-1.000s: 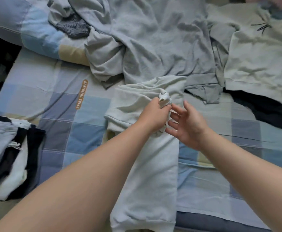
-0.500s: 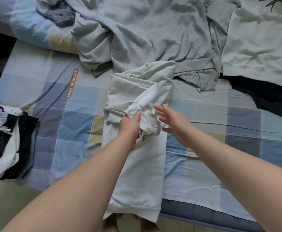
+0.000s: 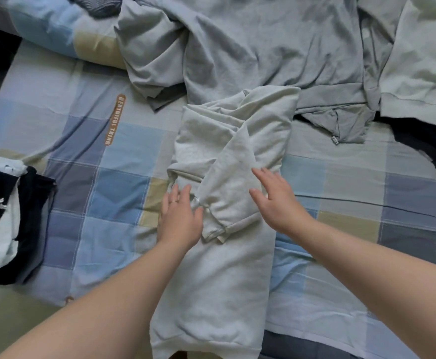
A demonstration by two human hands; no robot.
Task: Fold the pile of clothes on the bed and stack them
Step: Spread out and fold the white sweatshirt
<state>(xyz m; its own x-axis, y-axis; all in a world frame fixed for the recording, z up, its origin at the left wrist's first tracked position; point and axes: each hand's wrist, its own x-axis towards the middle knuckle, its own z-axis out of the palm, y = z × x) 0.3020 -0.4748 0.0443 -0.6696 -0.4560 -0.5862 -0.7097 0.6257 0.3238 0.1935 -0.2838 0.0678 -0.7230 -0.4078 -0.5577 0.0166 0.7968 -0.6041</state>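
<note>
Atop the pale sweatshirt (image 3: 219, 294), left hand (image 3: 179, 220) and right hand (image 3: 276, 203) flat, fingers (image 3: 261, 176) released.

Soft, even daylight fills the scene, with only weak shadows in the folds of cloth. There is no glare. The wide lens bends the edges, and details look slightly blurred.

Checked bed (image 3: 123, 182): pale sweatshirt (image 3: 217, 294) mid, grey garments (image 3: 263, 47) far side, folded stack (image 3: 2, 224) left edge, black garment (image 3: 424, 141) right.

Head-worn view, looking steeply down, close over bed (image 3: 123, 161)
</note>
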